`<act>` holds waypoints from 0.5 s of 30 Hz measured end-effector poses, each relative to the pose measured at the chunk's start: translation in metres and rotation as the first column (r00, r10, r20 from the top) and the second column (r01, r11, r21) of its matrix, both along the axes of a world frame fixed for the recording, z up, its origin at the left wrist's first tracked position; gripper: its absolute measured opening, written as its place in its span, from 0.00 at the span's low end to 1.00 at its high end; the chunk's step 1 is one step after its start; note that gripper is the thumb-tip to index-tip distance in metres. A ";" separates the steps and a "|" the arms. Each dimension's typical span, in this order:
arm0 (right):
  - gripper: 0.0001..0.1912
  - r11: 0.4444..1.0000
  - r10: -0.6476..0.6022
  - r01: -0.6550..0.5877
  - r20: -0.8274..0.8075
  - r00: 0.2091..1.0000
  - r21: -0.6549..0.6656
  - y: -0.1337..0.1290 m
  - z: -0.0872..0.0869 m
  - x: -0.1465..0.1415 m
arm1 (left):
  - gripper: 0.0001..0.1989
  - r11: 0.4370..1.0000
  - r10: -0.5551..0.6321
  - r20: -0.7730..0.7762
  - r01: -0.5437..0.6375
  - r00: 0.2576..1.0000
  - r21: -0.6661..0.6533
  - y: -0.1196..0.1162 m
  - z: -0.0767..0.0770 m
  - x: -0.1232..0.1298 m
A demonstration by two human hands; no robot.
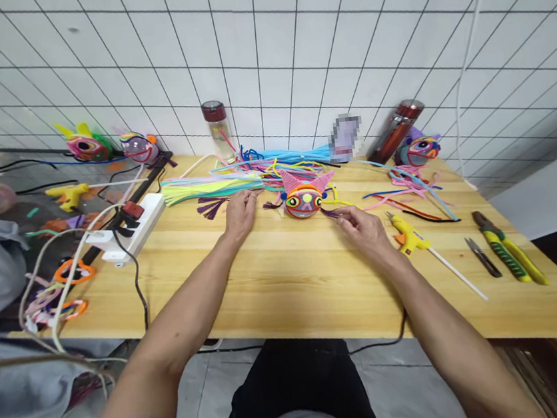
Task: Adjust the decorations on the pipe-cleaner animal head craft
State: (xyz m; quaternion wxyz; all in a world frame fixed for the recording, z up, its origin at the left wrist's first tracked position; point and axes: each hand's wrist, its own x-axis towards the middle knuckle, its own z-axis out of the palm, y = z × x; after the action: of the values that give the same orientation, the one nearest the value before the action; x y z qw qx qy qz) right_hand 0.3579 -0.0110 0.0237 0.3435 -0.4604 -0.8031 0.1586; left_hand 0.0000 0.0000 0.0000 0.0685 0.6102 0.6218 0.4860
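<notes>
Bare forearms [442, 301] extend; the right hand [365, 227] pinches a purple tassel [330, 213].

Left hand [241, 214]: fingers curled, at table [277, 289], near purple tassel [212, 208]
Right hand [361, 224]: pinches dark tassel [330, 214] beside ball [302, 201]
Ball: pink ears, ringed eyes
Glue gun [410, 233]: yellow, near right wrist
Pliers [507, 247]: beside snips [483, 257], table's right

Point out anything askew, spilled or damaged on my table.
The loose pipe cleaners on the table's right look untidy: they lie crossed and scattered, while the yellow-green pipe cleaners on the left run side by side. I see no spill or damage.
</notes>
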 end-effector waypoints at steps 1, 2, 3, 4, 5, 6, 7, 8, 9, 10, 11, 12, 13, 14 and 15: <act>0.15 1.000 -0.004 0.004 -0.007 1.000 -0.009 0.000 0.000 0.000 | 0.13 1.000 -0.001 0.014 0.001 1.000 0.002 0.000 0.001 0.001; 0.15 1.000 -0.010 0.010 -0.014 1.000 -0.015 0.000 0.000 0.001 | 0.13 1.000 -0.003 0.031 0.003 1.000 0.004 -0.001 0.002 0.001; 0.15 1.000 -0.018 0.017 -0.022 1.000 -0.022 0.000 0.000 0.001 | 0.12 1.000 -0.008 0.051 0.008 0.999 0.005 -0.003 0.004 0.003; 0.15 0.999 -0.024 0.023 -0.030 0.999 -0.031 -0.001 0.000 0.001 | 0.12 1.000 -0.016 0.073 0.015 0.997 0.006 -0.005 0.006 0.005; 0.15 0.999 -0.030 0.028 -0.039 0.999 -0.045 -0.001 0.000 0.001 | 0.11 1.000 -0.025 0.100 0.024 0.995 0.008 -0.007 0.009 0.007; 0.15 0.998 -0.036 0.032 -0.051 0.998 -0.063 -0.002 0.000 0.001 | 0.10 0.999 -0.035 0.126 0.034 0.991 0.011 -0.011 0.012 0.011; 0.15 0.996 -0.041 0.035 -0.070 0.997 -0.087 -0.003 0.000 0.001 | 0.10 0.999 -0.045 0.149 0.043 0.988 0.010 -0.014 0.015 0.015; 0.15 0.993 -0.046 0.034 -0.101 0.994 -0.117 -0.004 0.000 0.000 | 0.12 0.999 -0.049 0.171 0.049 0.984 0.005 -0.018 0.018 0.020; 0.16 0.988 -0.052 0.030 -0.145 0.988 -0.151 -0.004 -0.001 -0.001 | 0.14 0.999 -0.050 0.198 0.052 0.979 -0.005 -0.022 0.021 0.026; 0.17 0.982 -0.060 0.021 -0.200 0.978 -0.190 -0.004 -0.001 -0.001 | 0.17 0.998 -0.053 0.230 0.059 0.972 -0.020 -0.025 0.023 0.032; 0.18 0.973 -0.069 0.006 -0.263 0.962 -0.231 -0.003 -0.002 -0.002 | 0.19 0.996 -0.066 0.264 0.078 0.962 -0.036 -0.028 0.024 0.039; 0.19 0.962 -0.079 -0.014 -0.327 0.942 -0.272 -0.001 -0.002 -0.003 | 0.20 0.994 -0.077 0.295 0.095 0.952 -0.049 -0.031 0.025 0.045; 0.21 0.951 -0.089 -0.037 -0.386 0.918 -0.308 0.001 -0.001 -0.003 | 0.20 0.992 -0.085 0.319 0.111 0.944 -0.063 -0.033 0.025 0.051; 0.23 0.939 -0.098 -0.062 -0.435 0.895 -0.338 0.003 -0.001 -0.004 | 0.18 0.990 -0.085 0.338 0.119 0.937 -0.079 -0.035 0.025 0.057; 0.25 0.929 -0.104 -0.084 -0.472 0.875 -0.361 0.006 0.001 -0.004 | 0.16 0.988 -0.083 0.356 0.124 0.931 -0.094 -0.036 0.024 0.062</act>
State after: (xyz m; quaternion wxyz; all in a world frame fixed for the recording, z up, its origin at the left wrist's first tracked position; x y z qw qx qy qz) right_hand 0.3539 -0.0051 0.0246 0.4405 -0.4667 -0.6447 0.4154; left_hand 0.0615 -0.0362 0.0240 0.2387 0.5406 0.5936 0.5462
